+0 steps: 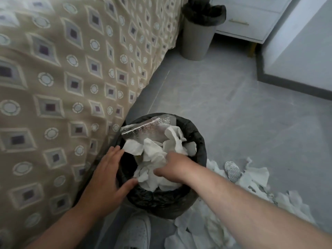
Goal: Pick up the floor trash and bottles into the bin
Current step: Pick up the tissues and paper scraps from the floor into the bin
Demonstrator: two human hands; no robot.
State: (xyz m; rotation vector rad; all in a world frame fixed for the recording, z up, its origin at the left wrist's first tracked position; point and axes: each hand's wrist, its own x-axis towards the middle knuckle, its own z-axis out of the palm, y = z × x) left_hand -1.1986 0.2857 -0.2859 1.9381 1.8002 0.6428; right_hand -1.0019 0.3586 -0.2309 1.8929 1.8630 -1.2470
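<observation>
A bin lined with a black bag (195,133) stands on the grey floor beside the bed, heaped with crumpled white paper (172,139) and a silver foil pouch (145,127). My left hand (107,174) rests flat on the bin's left rim, fingers straight and thumb inside the rim. My right hand (172,167) is inside the bin, fingers curled into the white paper and pushing down on it. More white paper scraps (255,178) lie on the floor to the right of the bin. No bottle is in sight.
A bedspread with a diamond pattern (62,83) hangs at the left. A second grey bin with a black liner (197,38) stands far back by a white drawer cabinet (251,20). A patterned grey oval object (232,170) lies among the scraps. My white shoe (134,230) is below the bin.
</observation>
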